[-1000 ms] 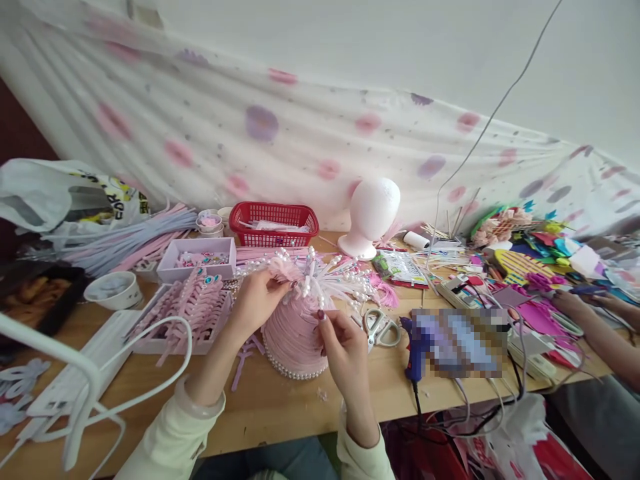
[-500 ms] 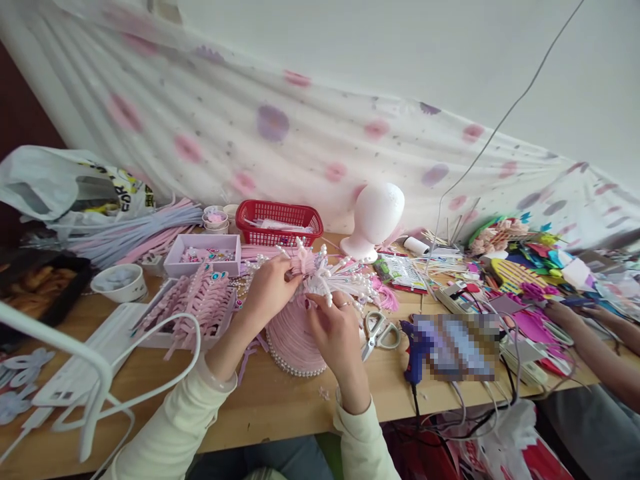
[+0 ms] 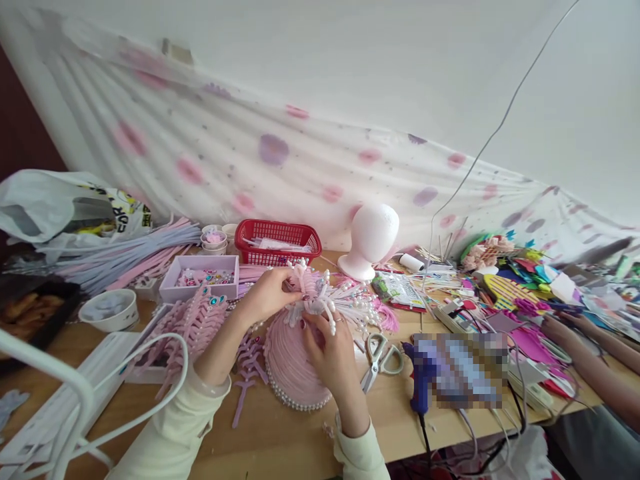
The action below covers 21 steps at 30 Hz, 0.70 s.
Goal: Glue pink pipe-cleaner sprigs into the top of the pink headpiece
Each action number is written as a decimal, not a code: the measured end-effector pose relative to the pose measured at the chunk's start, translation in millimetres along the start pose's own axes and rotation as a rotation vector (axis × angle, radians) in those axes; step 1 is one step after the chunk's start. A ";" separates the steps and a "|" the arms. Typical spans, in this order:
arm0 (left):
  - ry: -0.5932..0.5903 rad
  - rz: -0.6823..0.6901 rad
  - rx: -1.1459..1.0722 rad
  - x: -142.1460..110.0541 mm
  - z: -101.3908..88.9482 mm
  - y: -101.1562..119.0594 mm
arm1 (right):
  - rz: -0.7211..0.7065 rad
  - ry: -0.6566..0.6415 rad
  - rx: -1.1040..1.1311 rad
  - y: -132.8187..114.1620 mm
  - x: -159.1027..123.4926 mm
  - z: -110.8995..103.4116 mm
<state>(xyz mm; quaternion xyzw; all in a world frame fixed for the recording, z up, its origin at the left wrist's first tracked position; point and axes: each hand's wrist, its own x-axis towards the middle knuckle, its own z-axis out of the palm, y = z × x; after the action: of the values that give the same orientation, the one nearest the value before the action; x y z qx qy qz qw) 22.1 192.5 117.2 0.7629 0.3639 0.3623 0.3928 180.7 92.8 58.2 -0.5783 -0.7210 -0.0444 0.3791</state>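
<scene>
A pink ribbed headpiece [image 3: 290,363] edged with pearls stands on the wooden table [image 3: 280,443] in front of me. White pearl-tipped sprigs [image 3: 345,300] fan out from its top. My left hand [image 3: 267,293] pinches a sprig at the crown from the left. My right hand [image 3: 327,350] rests on the headpiece's right side, fingers curled round the sprigs' base. Both sleeves are cream.
Scissors [image 3: 380,357] and a blue glue gun [image 3: 419,377] lie right of the headpiece. A red basket [image 3: 280,240], a white foam head [image 3: 373,237], a box of beads [image 3: 203,273] and pink trim pieces [image 3: 193,320] stand behind and left. Another person's hands [image 3: 565,327] work at the right among coloured foam.
My right hand has risen from the headpiece's lower side to the base of the sprigs. The left hand stays pinched at the crown. The view has tilted up slightly.
</scene>
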 end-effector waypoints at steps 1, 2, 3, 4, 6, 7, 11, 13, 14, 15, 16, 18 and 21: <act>-0.041 0.007 -0.011 1.7 -3.5 0.6 | 0.001 0.012 0.006 0.4 -0.5 0.9; -0.071 0.012 -0.023 3.2 -6.9 1.4 | 0.006 0.021 0.010 0.7 -0.9 1.7; -0.087 0.015 -0.037 4.5 -9.9 2.2 | 0.012 0.027 0.014 1.0 -1.3 2.4; -0.096 0.017 -0.053 5.4 -12.4 2.9 | 0.018 0.033 0.015 1.1 -1.6 2.9; -0.094 0.020 -0.073 6.5 -15.8 4.1 | 0.017 0.046 0.011 1.0 -1.8 3.1; -0.088 0.024 -0.068 6.5 -16.7 4.6 | 0.013 0.050 0.010 0.8 -1.8 3.0; -0.044 0.083 0.048 5.1 -18.7 7.5 | 0.026 0.042 0.021 0.4 -2.0 2.3; -0.040 0.106 0.089 4.3 -19.7 8.8 | 0.032 0.035 0.023 0.3 -1.9 1.9; -0.043 0.113 0.096 4.1 -20.2 9.1 | 0.029 0.032 0.022 0.0 -1.6 1.6; -0.048 0.120 0.093 4.0 -20.6 9.1 | 0.024 0.028 0.020 -0.3 -1.2 1.2; -0.052 0.125 0.084 4.0 -21.0 8.8 | 0.017 0.027 0.018 -0.9 -0.7 0.7; -0.061 0.123 0.063 4.4 -21.6 7.6 | 0.006 0.035 0.011 -2.1 0.2 -0.2; -0.074 0.089 0.023 5.4 -21.6 5.7 | 0.002 0.043 0.003 -3.7 0.0 -1.2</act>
<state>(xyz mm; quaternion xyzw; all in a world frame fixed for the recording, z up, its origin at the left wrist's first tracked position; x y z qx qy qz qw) 8.1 201.8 132.8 0.7958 0.3188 0.3466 0.3807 178.1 91.0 60.4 -0.5771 -0.7123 -0.0553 0.3957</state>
